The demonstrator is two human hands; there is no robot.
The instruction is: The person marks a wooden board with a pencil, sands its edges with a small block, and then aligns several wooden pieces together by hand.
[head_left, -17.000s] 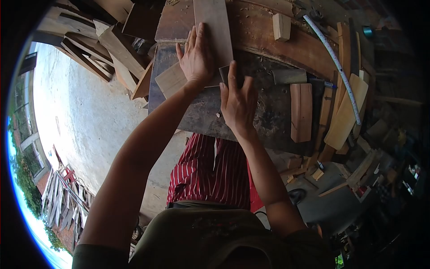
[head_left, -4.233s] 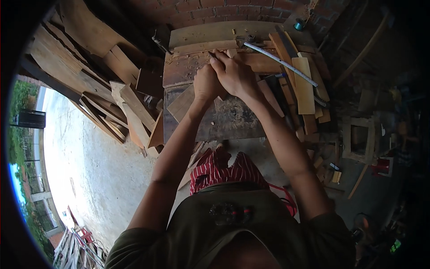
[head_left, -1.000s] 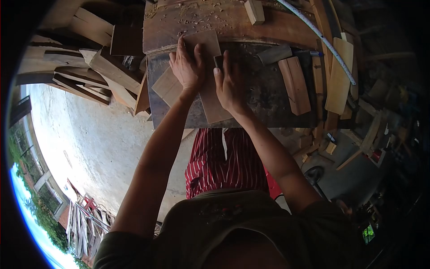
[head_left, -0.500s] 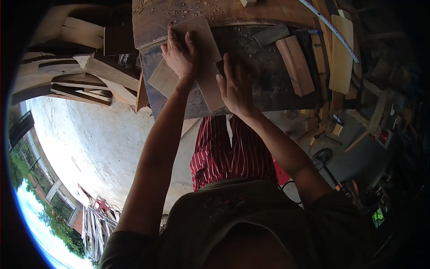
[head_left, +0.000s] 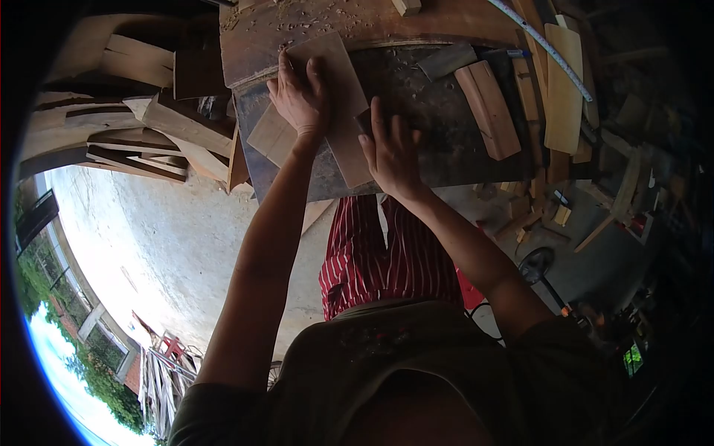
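Note:
A flat, pale wooden board [head_left: 343, 97] lies slantwise on the dark workbench top [head_left: 446, 167]. My left hand [head_left: 301, 104] rests on the board's upper left part with fingers stretched and spread. Partly under the board and my left wrist, a second, shorter piece of wood [head_left: 269, 137] sticks out to the left. At the board's right edge my right hand [head_left: 394, 156] grips a small dark block [head_left: 363, 120] between thumb and forefinger. Most of that block is hidden by the fingers, so its kind does not show.
On the bench's right lie a grey block [head_left: 448, 61], a curved reddish wood piece [head_left: 488, 111], a blue-capped pen [head_left: 518, 53] and wood strips. A pale ruler-like strip [head_left: 547, 48] crosses the upper right. Shavings [head_left: 297, 11] litter the bench's far part. Timber [head_left: 182, 123] is stacked at left.
My right hand and the small dark block have shifted slightly down beside the board's edge. My left hand and the board hold nearly the same place; the whole view has moved a little.

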